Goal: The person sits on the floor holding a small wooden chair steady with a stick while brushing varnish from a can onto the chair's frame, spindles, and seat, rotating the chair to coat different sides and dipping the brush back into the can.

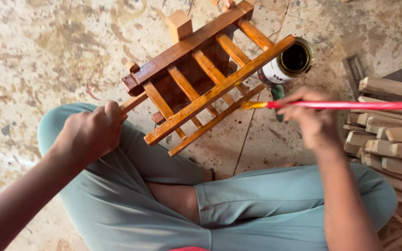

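Note:
A small wooden slatted stool (196, 79), glossy brown, lies tipped on the stained floor in front of my crossed legs. My left hand (91, 132) grips one of its legs at the lower left and holds it tilted. My right hand (310, 118) is shut on a brush with a long red handle (340, 105). The brush's wet yellowish tip (252, 105) touches a lower slat of the stool. An open round tin (291, 62) with dark liquid inside stands just beyond the stool, to the right.
A pile of cut wooden sticks (391, 144) lies at the right, close to my right knee. A dark flat tool (354, 69) rests on the floor behind the pile. My legs in grey-green trousers (238, 204) fill the bottom.

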Demonstrator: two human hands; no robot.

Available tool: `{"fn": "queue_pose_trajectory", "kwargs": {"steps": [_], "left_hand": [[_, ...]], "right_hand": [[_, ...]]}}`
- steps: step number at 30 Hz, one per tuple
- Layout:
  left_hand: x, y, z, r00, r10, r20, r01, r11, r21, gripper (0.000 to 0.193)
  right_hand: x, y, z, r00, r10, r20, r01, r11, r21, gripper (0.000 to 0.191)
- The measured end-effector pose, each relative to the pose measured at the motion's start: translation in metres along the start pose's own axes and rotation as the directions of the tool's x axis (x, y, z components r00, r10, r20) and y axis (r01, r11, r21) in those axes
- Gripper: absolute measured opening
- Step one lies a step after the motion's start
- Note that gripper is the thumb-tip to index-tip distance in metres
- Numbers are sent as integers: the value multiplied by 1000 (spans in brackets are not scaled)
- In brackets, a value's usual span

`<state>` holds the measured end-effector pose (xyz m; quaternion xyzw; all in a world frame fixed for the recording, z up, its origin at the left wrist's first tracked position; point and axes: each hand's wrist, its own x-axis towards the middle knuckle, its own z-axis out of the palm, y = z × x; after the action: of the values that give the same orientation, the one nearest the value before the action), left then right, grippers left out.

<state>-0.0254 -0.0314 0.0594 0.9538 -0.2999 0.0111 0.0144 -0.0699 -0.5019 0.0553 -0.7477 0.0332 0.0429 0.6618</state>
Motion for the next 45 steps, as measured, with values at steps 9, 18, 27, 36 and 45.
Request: {"fn": "queue_pose_trajectory", "kwargs": {"steps": [9, 18, 27, 36, 45], "left_hand": [[2, 1, -2, 1000, 0, -13, -1, 999, -43, 30], [1, -2, -3, 999, 14, 44, -15, 1000, 11, 33], [1, 2, -5, 1000, 17, 18, -18, 999, 39, 32], [0, 0, -6, 999, 15, 32, -13, 999, -38, 33], [2, -2, -6, 998, 34, 59, -34, 999, 5, 36]], "right_hand": [[-7, 6, 39, 967, -85, 242, 62, 993, 98, 21], [-17, 6, 67, 916, 379, 131, -284, 844, -455, 24], [-3, 20, 63, 934, 325, 147, -136, 706, -695, 23], [1, 30, 41, 858, 29, 513, 479, 316, -819, 22], [-31, -17, -19, 992, 114, 62, -64, 845, -530, 25]]}}
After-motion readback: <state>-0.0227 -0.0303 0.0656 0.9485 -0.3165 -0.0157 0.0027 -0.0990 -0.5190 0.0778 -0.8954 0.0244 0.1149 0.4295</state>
